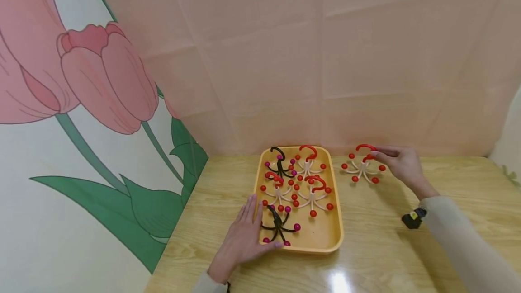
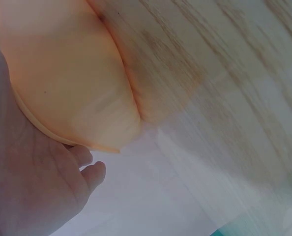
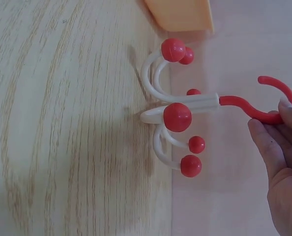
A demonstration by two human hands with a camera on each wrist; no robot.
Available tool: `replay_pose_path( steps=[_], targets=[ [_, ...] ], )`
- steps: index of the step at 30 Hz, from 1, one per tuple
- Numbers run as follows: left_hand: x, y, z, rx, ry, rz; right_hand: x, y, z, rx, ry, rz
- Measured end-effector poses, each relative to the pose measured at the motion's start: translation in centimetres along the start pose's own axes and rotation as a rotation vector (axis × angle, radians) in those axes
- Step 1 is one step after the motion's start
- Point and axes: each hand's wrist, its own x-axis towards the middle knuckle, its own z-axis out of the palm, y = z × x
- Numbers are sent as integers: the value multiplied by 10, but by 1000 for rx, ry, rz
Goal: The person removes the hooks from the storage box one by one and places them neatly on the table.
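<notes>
My right hand point(image 1: 400, 166) pinches the red hook top of a white, multi-armed hanging hook point(image 3: 200, 102) with red ball tips, right of the tray. In the right wrist view, its curved arms are right at the wooden tabletop and its hook points up. My left hand point(image 1: 244, 234) lies along the left side of a yellow tray point(image 1: 338, 234), fingers straight, thumb over the near rim. Inside the tray are several similar hooks: white-and-red ones point(image 1: 312, 198) and two black ones with magenta balls, the nearer black hook point(image 1: 277, 223) beside my left hand.
The wooden table point(image 1: 378, 248) meets a pink cloth backdrop point(image 1: 264, 58) just behind the tray. A wall with painted tulips point(image 1: 106, 71) stands at the left. A small black device point(image 1: 412, 220) sits at my right wrist.
</notes>
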Motion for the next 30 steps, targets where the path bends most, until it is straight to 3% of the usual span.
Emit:
replay_pose_path(
  steps=[13,26,30],
  targets=[
    [1,0,2,-11,-19,-18,2,7,6,47,23,-52],
    [1,0,1,-4,-19,-15,1,1,7,30,-6,3],
    [1,1,1,0,-22,-16,0,-7,7,-11,-1,-18]
  ],
)
